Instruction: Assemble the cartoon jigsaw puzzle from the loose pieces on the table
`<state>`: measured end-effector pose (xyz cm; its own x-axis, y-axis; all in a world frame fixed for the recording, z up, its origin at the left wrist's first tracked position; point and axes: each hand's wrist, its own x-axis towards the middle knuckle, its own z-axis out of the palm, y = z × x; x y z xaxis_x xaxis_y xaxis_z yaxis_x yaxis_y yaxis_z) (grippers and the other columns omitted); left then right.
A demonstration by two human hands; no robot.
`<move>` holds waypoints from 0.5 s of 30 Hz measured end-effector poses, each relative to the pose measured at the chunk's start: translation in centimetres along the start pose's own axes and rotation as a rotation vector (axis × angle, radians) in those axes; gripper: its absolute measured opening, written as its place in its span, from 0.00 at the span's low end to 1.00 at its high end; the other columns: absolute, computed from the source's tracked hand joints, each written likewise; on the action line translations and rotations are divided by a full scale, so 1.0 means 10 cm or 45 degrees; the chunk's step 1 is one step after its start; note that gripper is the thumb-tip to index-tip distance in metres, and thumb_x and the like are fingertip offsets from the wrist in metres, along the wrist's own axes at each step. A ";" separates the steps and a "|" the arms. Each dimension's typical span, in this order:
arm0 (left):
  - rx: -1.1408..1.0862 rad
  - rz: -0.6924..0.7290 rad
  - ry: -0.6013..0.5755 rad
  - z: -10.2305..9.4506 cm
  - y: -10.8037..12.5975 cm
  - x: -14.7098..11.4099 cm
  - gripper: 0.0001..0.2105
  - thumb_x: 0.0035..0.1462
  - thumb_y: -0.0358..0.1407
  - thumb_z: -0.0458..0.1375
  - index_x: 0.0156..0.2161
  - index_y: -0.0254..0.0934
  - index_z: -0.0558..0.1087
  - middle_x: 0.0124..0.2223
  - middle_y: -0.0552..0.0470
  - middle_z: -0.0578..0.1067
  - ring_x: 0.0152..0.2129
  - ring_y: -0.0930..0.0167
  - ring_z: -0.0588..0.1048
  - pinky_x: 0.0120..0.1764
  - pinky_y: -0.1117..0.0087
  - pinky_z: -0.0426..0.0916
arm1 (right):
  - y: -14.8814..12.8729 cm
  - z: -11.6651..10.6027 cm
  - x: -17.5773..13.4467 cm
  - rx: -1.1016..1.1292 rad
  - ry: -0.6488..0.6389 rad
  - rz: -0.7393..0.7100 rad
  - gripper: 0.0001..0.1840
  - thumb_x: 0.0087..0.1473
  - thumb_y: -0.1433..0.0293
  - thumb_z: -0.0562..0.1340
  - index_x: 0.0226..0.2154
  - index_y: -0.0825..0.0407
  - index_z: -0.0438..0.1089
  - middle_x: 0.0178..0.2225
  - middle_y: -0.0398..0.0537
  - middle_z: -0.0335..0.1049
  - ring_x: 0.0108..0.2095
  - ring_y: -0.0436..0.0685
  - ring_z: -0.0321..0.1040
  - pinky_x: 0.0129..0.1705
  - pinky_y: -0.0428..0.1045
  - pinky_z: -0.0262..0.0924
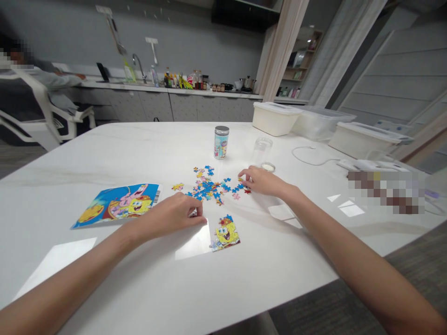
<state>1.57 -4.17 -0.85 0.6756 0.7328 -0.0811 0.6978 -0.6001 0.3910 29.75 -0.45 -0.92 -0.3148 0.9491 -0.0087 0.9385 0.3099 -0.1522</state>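
Observation:
Loose jigsaw puzzle pieces (209,188), many of them blue, lie heaped in the middle of the white table. At the heap's right edge my right hand (261,180) is closed in a pinch, with a small yellowish puzzle piece (240,179) at its fingertips. My left hand (181,211) rests curled near the heap's front left; what its fingers hold, if anything, is mostly hidden. Just right of it lies a joined section of puzzle (226,232) showing a yellow cartoon face. A picture sheet (118,202) with matching cartoon figures lies left of my left hand.
Behind the pieces stands a printed can (221,143) with a silver lid. A clear jar (263,146) and a round lid (268,166) are to its right. Lidded storage boxes (275,118) and a white cable (310,156) occupy the right side. A person (59,81) sits far left.

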 end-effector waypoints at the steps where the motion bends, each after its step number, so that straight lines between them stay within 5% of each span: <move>1: 0.001 0.006 -0.005 -0.02 0.00 0.00 0.14 0.57 0.46 0.54 0.30 0.39 0.75 0.20 0.57 0.65 0.18 0.75 0.62 0.25 0.73 0.53 | 0.00 0.01 0.00 -0.002 0.005 -0.002 0.13 0.59 0.70 0.56 0.45 0.51 0.71 0.41 0.52 0.70 0.39 0.56 0.68 0.42 0.49 0.58; 10: -0.100 0.092 -0.242 -0.19 -0.16 -0.03 0.13 0.54 0.46 0.58 0.39 0.41 0.76 0.21 0.60 0.59 0.18 0.76 0.59 0.24 0.75 0.53 | 0.01 0.03 0.01 0.050 0.004 -0.001 0.11 0.56 0.71 0.59 0.43 0.53 0.68 0.39 0.49 0.71 0.39 0.56 0.68 0.39 0.47 0.57; 15: -0.119 0.125 -0.256 -0.17 -0.18 -0.02 0.11 0.55 0.44 0.57 0.37 0.41 0.76 0.22 0.60 0.58 0.21 0.76 0.62 0.26 0.75 0.55 | 0.00 0.02 0.00 0.039 -0.009 0.000 0.10 0.56 0.69 0.60 0.42 0.53 0.68 0.39 0.50 0.71 0.38 0.56 0.69 0.39 0.48 0.58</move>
<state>-0.25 -2.71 0.01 0.7792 0.5883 -0.2160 0.6080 -0.6261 0.4882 29.68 -0.49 -1.11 -0.3161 0.9486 -0.0155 0.9337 0.3082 -0.1825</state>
